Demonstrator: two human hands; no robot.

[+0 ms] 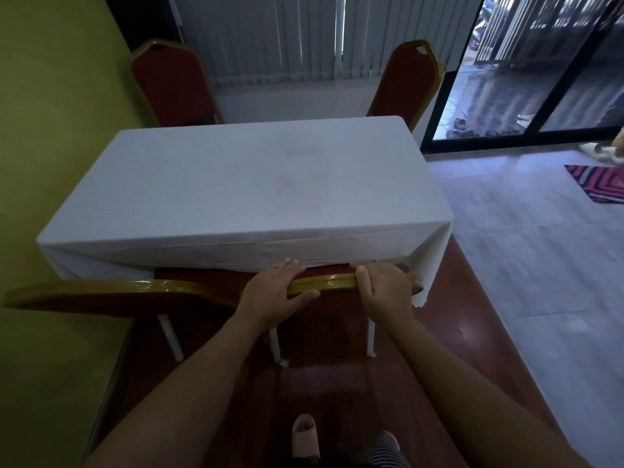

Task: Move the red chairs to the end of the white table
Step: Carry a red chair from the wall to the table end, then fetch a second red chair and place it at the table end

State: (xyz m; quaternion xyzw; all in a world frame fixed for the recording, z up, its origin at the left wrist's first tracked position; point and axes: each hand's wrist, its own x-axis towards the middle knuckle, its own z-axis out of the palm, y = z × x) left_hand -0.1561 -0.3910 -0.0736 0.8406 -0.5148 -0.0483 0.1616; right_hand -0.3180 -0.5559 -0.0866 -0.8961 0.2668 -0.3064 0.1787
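A long table under a white cloth (243,184) runs away from me. Both of my hands grip the gold top rail of a red chair (334,282) at the near end, on the right side. My left hand (277,292) holds the rail's left part and my right hand (385,288) its right part. Beside it on the left stands a second red chair (101,295), also facing the table. Two more red chairs stand at the far end, one at the left (172,82) and one at the right (405,82).
A yellow-green wall (50,130) runs close along the table's left side. Grey tiled floor (526,238) spreads to the right, with a striped mat (597,184) and a glass sliding door (526,69) beyond. Vertical blinds hang behind the far chairs. My slippered foot (305,437) is below.
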